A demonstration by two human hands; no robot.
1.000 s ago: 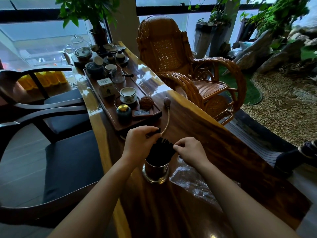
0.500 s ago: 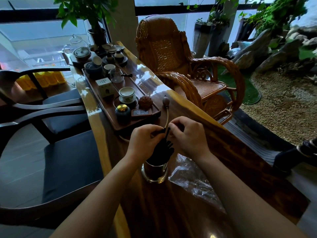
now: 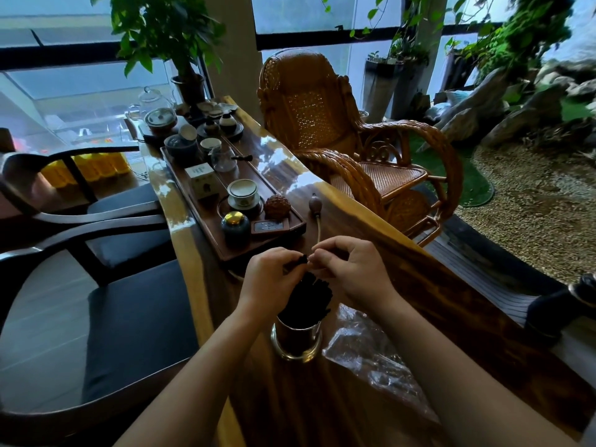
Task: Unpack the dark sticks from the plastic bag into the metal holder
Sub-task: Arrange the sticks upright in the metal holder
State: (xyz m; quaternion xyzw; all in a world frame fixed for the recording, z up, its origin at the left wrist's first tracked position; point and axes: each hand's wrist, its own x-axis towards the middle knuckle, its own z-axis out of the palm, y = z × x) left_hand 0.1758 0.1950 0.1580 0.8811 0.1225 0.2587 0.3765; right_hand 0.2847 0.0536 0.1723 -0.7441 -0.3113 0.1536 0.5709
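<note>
A shiny metal holder (image 3: pixel 296 341) stands on the wooden table (image 3: pixel 451 304), packed with a bundle of dark sticks (image 3: pixel 308 300) that fan upward. Just above the bundle, my left hand (image 3: pixel 271 279) and my right hand (image 3: pixel 351 271) meet, fingers pinched together on the tops of a few dark sticks. The clear plastic bag (image 3: pixel 374 359) lies crumpled and flat on the table to the right of the holder, partly under my right forearm.
A long wooden tea tray (image 3: pixel 292 221) with cups, jars, a small box and a glass pitcher lies beyond my hands. A rubber bulb with a hose (image 3: pixel 314 206) lies beside it. Dark armchairs stand left, a wicker rocking chair (image 3: pixel 338 130) right.
My right hand rose from the side of the bundle to meet my left hand above it. Both now pinch stick tips together, slightly higher than before.
</note>
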